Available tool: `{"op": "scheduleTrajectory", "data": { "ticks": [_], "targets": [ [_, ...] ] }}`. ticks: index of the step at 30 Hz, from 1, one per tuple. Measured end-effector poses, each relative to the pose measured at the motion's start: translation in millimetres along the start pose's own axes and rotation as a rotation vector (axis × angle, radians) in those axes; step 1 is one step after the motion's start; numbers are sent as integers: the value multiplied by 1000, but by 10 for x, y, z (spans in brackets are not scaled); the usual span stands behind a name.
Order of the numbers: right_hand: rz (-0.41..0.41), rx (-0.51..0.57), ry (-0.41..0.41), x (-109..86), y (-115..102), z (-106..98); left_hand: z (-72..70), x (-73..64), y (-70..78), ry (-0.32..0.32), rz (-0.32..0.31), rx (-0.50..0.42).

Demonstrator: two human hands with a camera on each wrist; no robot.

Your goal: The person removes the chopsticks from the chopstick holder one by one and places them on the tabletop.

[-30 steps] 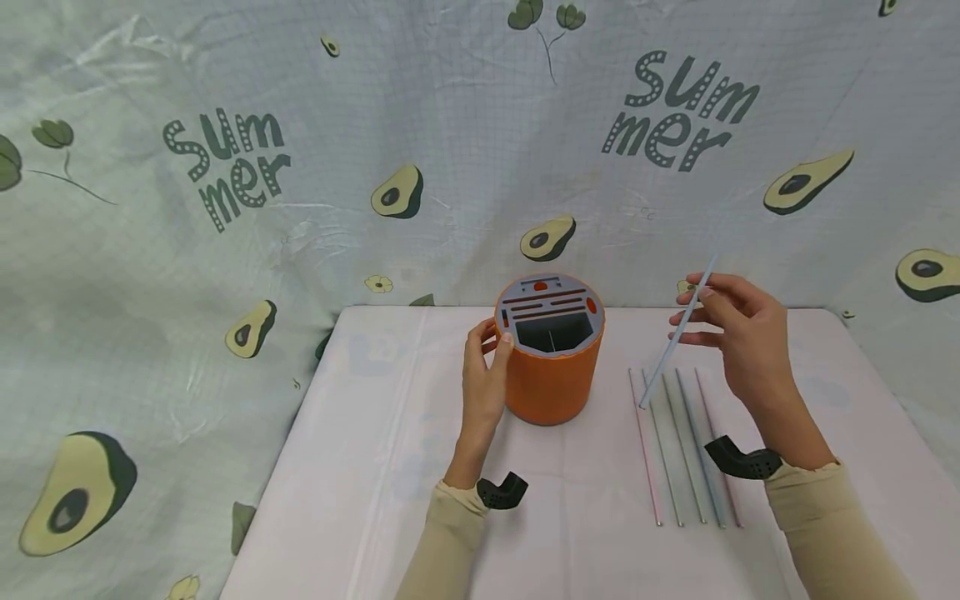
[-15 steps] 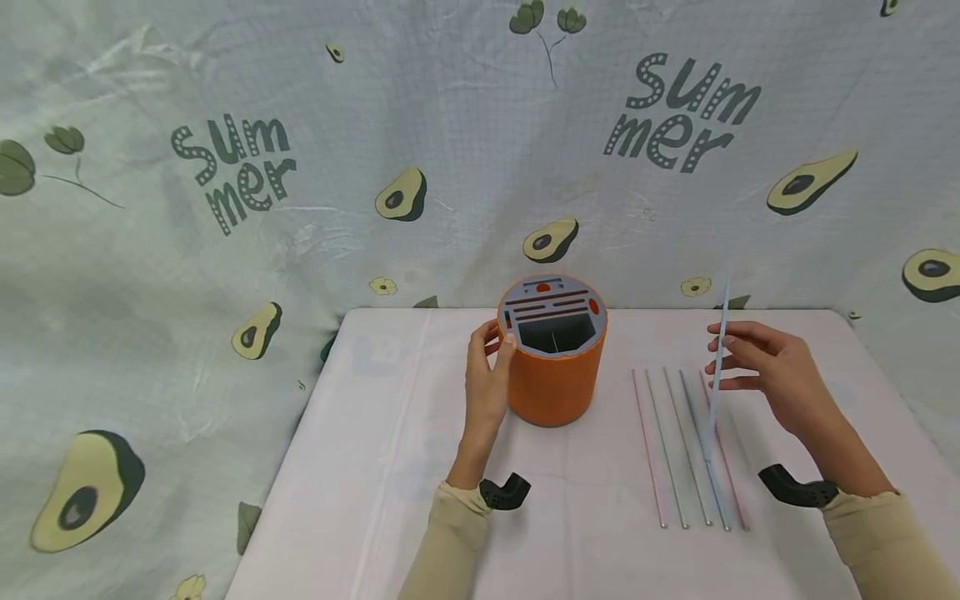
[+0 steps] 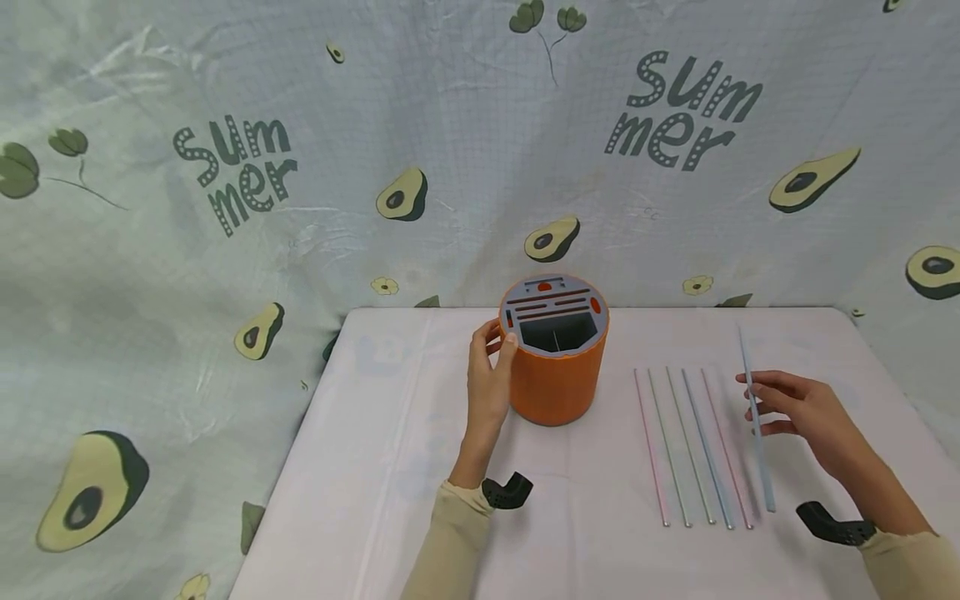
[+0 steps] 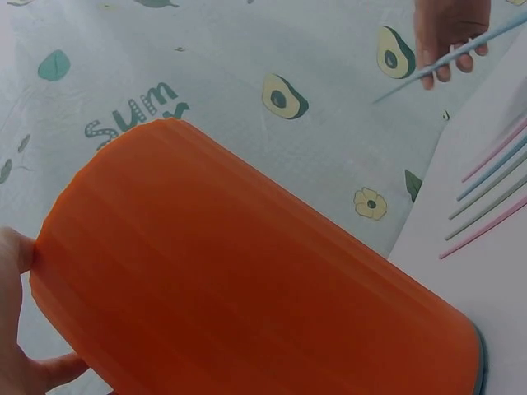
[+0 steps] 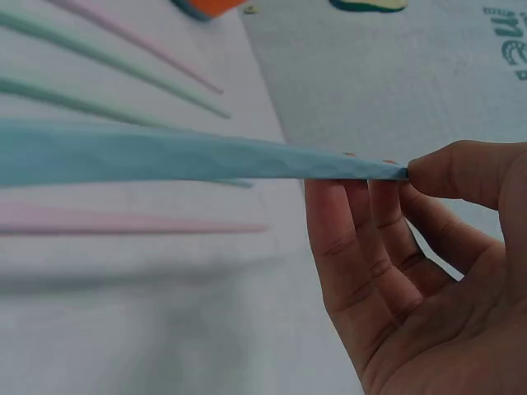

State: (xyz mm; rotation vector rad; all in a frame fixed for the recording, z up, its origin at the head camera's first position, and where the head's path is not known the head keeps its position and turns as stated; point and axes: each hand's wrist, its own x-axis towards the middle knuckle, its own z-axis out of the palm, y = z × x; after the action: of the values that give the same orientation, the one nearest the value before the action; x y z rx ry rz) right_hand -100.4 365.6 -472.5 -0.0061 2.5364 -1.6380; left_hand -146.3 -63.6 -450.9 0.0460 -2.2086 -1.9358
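Observation:
My left hand (image 3: 487, 387) grips the left side of an orange round utensil holder (image 3: 555, 387) with a grey slotted top, thumb on the near side of the rim. The holder stands upright on the table. My right hand (image 3: 810, 412) pinches a light blue chopstick (image 3: 762, 467) between thumb and fingers, just right of a row of chopsticks. In the right wrist view this blue chopstick (image 5: 206, 156) lies across the fingers, with the thumb at its thin end. The row holds a pink chopstick (image 3: 650, 450), a blue chopstick (image 3: 707, 446) and several others, lying side by side, apart.
The table (image 3: 390, 467) has a white cover. Behind it hangs a pale cloth (image 3: 465, 125) printed with avocados and lettering. The holder's top has a large open compartment (image 3: 558, 333), narrow slots and small holes.
My right hand has moved right and toward me, carrying the blue chopstick from above the row to its right side. The chopstick now points nearly along the row. The left hand stays on the holder.

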Motion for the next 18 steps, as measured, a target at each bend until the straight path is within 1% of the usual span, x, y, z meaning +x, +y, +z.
{"op": "scheduleTrajectory", "data": {
  "ticks": [6, 11, 14, 18],
  "targets": [
    [95, -75, 12, -40, 218, 45, -13, -6, -13, -9, 16, 7],
    [153, -164, 17, -50, 315, 112, -9, 0, -21, -7, 18, 9],
    [161, -225, 33, -57, 342, 147, -7, 0, -20, -4, 10, 7],
    [149, -303, 28, -65, 379, 178, -6, -4, -16, 1, 5, 9]
  ]
}}
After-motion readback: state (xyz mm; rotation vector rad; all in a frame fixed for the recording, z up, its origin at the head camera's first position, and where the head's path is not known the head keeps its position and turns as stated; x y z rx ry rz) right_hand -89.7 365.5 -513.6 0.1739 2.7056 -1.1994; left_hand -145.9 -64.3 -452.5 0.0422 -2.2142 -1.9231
